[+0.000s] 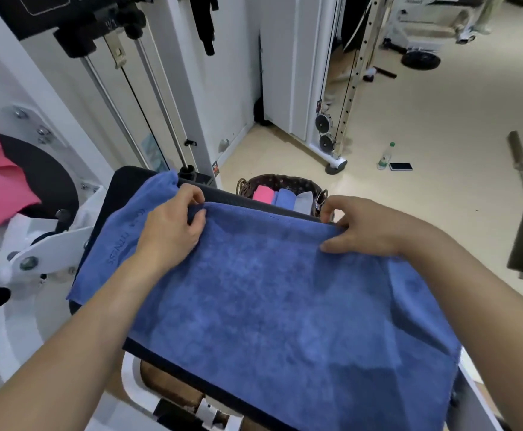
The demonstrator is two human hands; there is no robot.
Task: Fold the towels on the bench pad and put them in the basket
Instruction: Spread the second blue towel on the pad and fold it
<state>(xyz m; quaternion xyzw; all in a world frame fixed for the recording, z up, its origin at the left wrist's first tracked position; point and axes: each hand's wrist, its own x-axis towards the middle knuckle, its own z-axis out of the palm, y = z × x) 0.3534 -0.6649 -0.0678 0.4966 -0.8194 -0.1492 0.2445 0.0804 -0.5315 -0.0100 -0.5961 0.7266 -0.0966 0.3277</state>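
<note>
The blue towel (269, 293) lies spread over the bench pad (129, 185), with the basket (274, 179) beyond at 12 o'clock. The left hand (173, 227) and right hand (367, 233) pinch its far edge at 11 and 1 o'clock, fingers curled. Likely soft, light, limp: hold corners, keep edge taut.

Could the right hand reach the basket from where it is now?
Probably yes: the basket sits just past the right hand, with nothing between them, though that hand pinches the blue towel.
</note>
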